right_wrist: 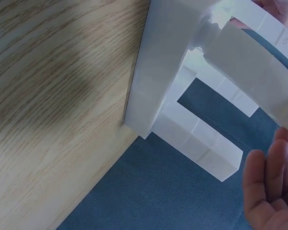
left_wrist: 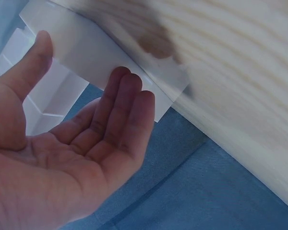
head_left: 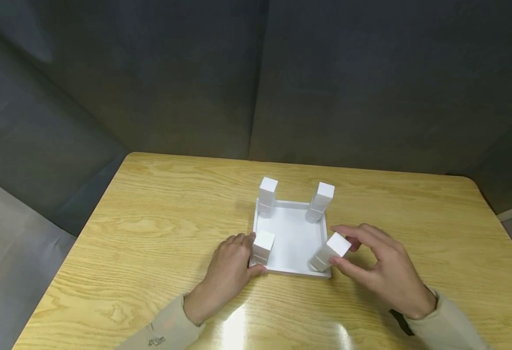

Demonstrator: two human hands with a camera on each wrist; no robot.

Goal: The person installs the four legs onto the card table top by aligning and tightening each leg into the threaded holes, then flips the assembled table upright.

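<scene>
A shallow white square tray [head_left: 288, 238] lies on the table, with white square posts at its corners. My left hand [head_left: 231, 260] grips the near-left corner, fingers along the left wall and thumb at the front wall, beside the near-left post [head_left: 263, 247]. My right hand [head_left: 382, 267] pinches the top of the near-right post [head_left: 329, 252] between thumb and fingers. That post [right_wrist: 259, 69] leans outward, and a narrower, ridged stub [right_wrist: 205, 36] shows at its lower end in the right wrist view. The far-left post [head_left: 267, 195] and far-right post [head_left: 320, 201] stand at the back corners.
The wooden table [head_left: 164, 209] extends around the tray on all sides. Dark curtain panels [head_left: 256, 78] hang behind its far edge and at the left. Light glares off the near part of the tabletop.
</scene>
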